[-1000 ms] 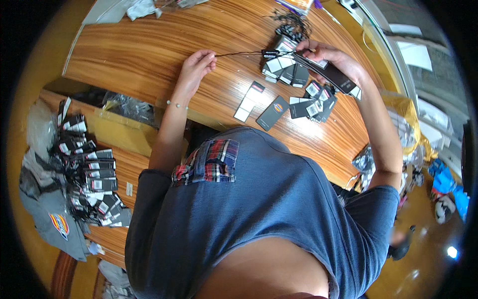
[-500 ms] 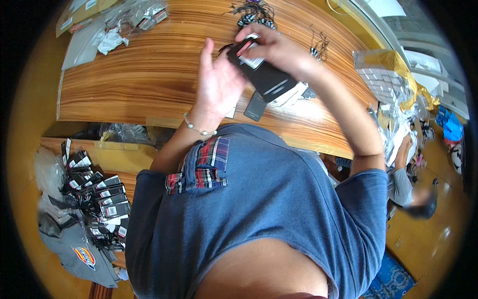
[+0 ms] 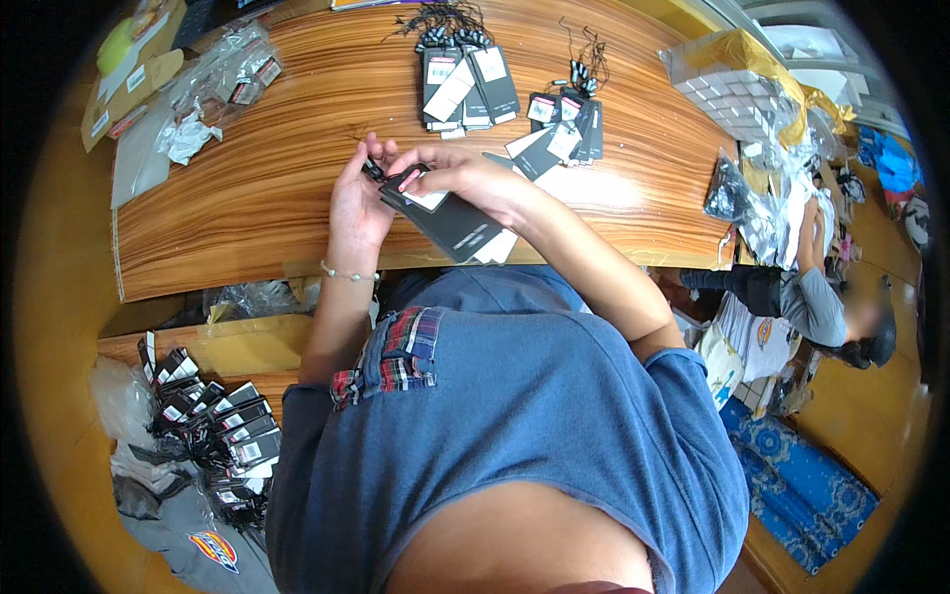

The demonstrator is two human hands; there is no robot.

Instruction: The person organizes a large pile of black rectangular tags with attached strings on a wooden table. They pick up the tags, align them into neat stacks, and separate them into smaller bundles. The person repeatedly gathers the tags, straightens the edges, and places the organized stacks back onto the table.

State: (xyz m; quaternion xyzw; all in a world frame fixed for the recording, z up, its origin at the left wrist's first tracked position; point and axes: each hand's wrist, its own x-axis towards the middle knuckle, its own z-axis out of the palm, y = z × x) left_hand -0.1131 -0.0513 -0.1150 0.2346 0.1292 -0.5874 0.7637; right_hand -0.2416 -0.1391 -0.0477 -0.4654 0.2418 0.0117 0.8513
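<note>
My right hand (image 3: 473,183) grips a small stack of black hang tags (image 3: 457,230) near the table's front edge, its thumb on top by a white and red label. White card edges show beneath the stack. My left hand (image 3: 358,203), with a beaded bracelet on the wrist, has its fingers curled at the tags' upper end, closed around their black cords. Beyond my hands lies a large bundle of black and white hang tags (image 3: 503,91) with tangled cords. To its right is a smaller, fanned-out group of tags (image 3: 588,134).
A plastic bag of white boxes (image 3: 737,89) stands at the table's right end. Clear plastic packs (image 3: 230,74) and crumpled white paper (image 3: 188,139) lie far left. Many tags (image 3: 247,426) are heaped on a lower surface at left. Another person (image 3: 826,297) works at right.
Both hands have come nearer and to the left with the tags. My left fingers, spread half a second ago, are now curled at the cord end. The view has shifted, uncovering the tag bundles.
</note>
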